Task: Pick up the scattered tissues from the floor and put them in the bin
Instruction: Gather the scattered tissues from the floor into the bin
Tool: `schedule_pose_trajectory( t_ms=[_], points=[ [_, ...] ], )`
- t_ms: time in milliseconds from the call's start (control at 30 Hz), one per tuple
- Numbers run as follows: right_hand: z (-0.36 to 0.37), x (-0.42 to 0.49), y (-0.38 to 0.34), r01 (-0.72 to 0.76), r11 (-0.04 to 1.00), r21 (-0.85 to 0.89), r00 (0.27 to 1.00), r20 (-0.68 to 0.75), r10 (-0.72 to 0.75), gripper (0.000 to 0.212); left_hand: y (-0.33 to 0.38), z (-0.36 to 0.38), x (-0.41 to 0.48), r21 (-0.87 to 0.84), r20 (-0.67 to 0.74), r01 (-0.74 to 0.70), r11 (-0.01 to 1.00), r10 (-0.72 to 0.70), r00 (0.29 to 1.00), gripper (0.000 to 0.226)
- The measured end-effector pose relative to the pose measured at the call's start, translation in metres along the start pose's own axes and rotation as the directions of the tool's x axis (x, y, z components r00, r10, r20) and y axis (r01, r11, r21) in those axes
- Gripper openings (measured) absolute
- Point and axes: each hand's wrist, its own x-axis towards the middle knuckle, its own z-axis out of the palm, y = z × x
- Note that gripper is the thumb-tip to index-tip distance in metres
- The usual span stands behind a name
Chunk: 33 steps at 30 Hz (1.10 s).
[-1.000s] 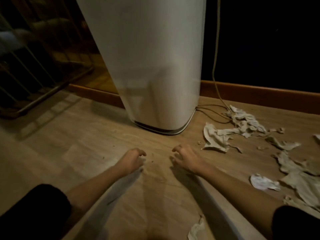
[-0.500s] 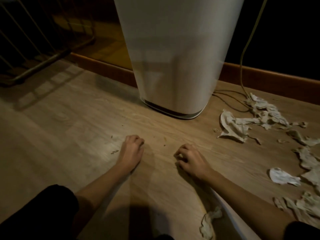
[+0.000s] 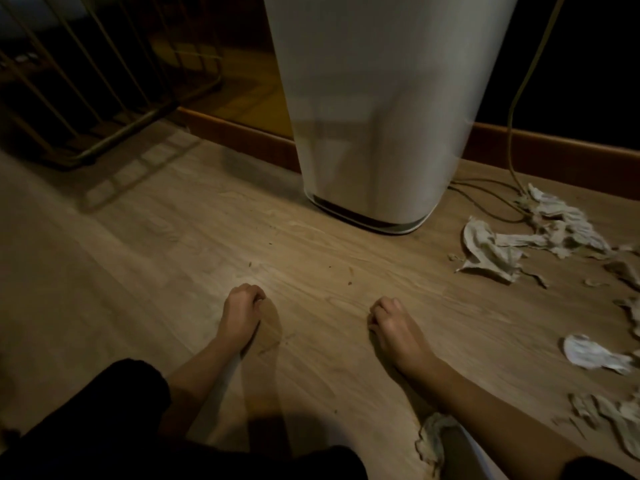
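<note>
Resting both curled, empty fists on the floor (image 3: 138,271), I see my right hand (image 3: 394,327) nearer than my left hand (image 3: 240,310) to the tissues (image 3: 491,247) toward its right edge.

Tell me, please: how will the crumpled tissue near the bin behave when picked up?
The tissue looks thin and creased, so probably floppy and very light. Its edges look ragged, so it may tear if pulled. A long strip joins it to another tissue, which might drag along.

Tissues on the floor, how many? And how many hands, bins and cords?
Tissues, counting only clear pieces or clumps: 5; more are cut off at the right edge
Hands: 2, left hand, right hand
White bin: 1
Cord: 1
Total: 9
</note>
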Motion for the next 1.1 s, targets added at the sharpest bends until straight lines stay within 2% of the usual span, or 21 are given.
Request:
schedule_pose_trajectory(
  t_ms=[133, 267, 400, 500, 567, 633, 733, 833, 933, 1000, 1067, 1100],
  points=[
    [-0.011, 0.003, 0.021, -0.023, 0.998, -0.064, 1.000, -0.018, 0.022, 0.017, 0.019, 0.006, 0.010, -0.023, 0.051, -0.016, 1.000, 0.017, 0.999, 0.017],
    [-0.053, 0.014, 0.060, -0.182, 0.977, -0.109, 0.974, -0.159, 0.163, 0.012, 0.088, 0.029, 0.028, -0.084, 0.133, -0.180, 0.980, 0.190, 0.973, 0.020],
    [-0.106, 0.027, 0.129, -0.413, 0.898, -0.153, 0.895, -0.249, 0.370, 0.021, 0.206, 0.067, 0.049, -0.241, 0.183, -0.442, 0.864, 0.488, 0.854, 0.016],
    [-0.126, 0.034, 0.172, -0.513, 0.844, -0.155, 0.856, -0.167, 0.490, 0.023, 0.285, 0.092, 0.066, -0.278, 0.186, -0.563, 0.778, 0.619, 0.763, 0.023],
    [-0.124, 0.036, 0.190, -0.494, 0.860, -0.128, 0.867, -0.148, 0.476, 0.018, 0.322, 0.107, 0.080, -0.277, 0.152, -0.586, 0.762, 0.637, 0.756, 0.024],
    [-0.115, 0.033, 0.195, -0.441, 0.895, -0.062, 0.891, -0.145, 0.429, 0.008, 0.346, 0.121, 0.092, -0.322, 0.115, -0.544, 0.775, 0.602, 0.790, 0.027],
    [-0.101, 0.022, 0.186, -0.442, 0.895, 0.064, 0.872, -0.203, 0.446, 0.008, 0.366, 0.141, 0.113, -0.292, 0.138, -0.531, 0.796, 0.584, 0.800, 0.033],
    [-0.102, -0.001, 0.176, -0.434, 0.900, 0.043, 0.853, -0.302, 0.426, 0.011, 0.395, 0.155, 0.131, -0.280, 0.171, -0.596, 0.752, 0.650, 0.740, 0.033],
    [-0.132, -0.033, 0.197, -0.472, 0.875, 0.109, 0.836, -0.261, 0.483, 0.016, 0.441, 0.172, 0.135, -0.273, 0.202, -0.712, 0.647, 0.762, 0.615, 0.040],
    [-0.161, -0.052, 0.225, -0.495, 0.864, 0.095, 0.817, -0.289, 0.500, 0.015, 0.476, 0.185, 0.130, -0.271, 0.246, -0.748, 0.605, 0.795, 0.554, 0.048],
    [-0.188, -0.065, 0.251, -0.513, 0.856, 0.062, 0.796, -0.339, 0.502, 0.014, 0.510, 0.197, 0.129, -0.210, 0.309, -0.768, 0.604, 0.787, 0.534, 0.063],
    [-0.199, -0.070, 0.264, -0.532, 0.846, 0.038, 0.782, -0.361, 0.508, 0.014, 0.523, 0.203, 0.131, -0.163, 0.350, -0.757, 0.633, 0.754, 0.556, 0.074]
  ],
)
